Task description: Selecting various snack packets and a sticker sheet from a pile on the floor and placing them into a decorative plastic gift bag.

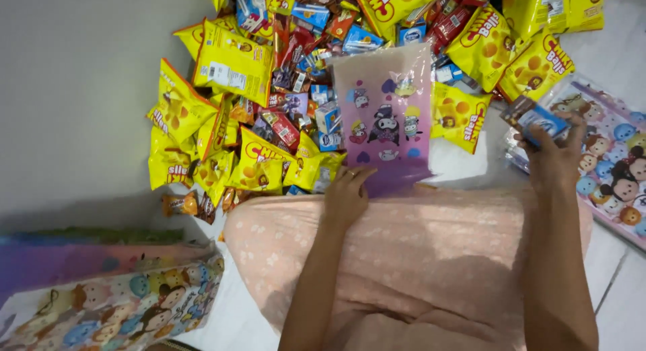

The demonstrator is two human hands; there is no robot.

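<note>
Head view: hands [346, 196] beside crowded snack pile [269, 122].

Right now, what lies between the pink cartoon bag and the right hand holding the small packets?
In the head view, one yellow snack bag and bare white floor lie between the pink cartoon bag and the right hand.

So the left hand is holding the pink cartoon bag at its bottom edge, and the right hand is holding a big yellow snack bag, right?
Not quite. In the head view the right hand holds small blue and brown snack packets, not a yellow bag. The left hand does hold the pink cartoon bag at its bottom edge.
</note>
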